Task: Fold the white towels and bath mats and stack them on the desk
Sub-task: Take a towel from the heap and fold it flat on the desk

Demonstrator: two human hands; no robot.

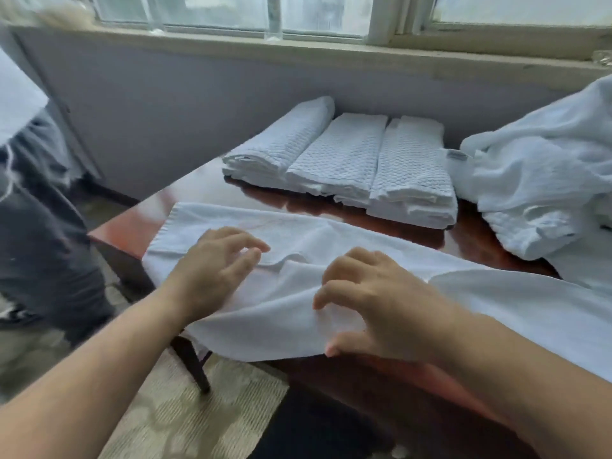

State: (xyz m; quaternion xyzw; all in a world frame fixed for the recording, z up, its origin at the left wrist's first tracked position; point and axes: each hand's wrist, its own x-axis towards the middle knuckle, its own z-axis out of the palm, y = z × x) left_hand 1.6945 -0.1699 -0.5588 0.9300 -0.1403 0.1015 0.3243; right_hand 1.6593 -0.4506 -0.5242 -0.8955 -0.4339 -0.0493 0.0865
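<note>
My left hand (215, 260) presses, half-curled, on the white towel (284, 313); my right hand (374, 306) pinches its near edge; folded bath mats (341, 160) at twelve o'clock.

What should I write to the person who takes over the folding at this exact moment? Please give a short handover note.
Left hand: bent fingers rest on the long white terry towel; a pinch cannot be confirmed.
Right hand: pinches that towel's near edge.
The towel lies spread along the near edge of the glossy reddish-brown wooden desk, overhanging its left corner.
Done: folded white waffle-weave bath mats lie in three piles side by side at the far edge.
Left: fold this towel, then the heap of crumpled white linen at the right.
</note>
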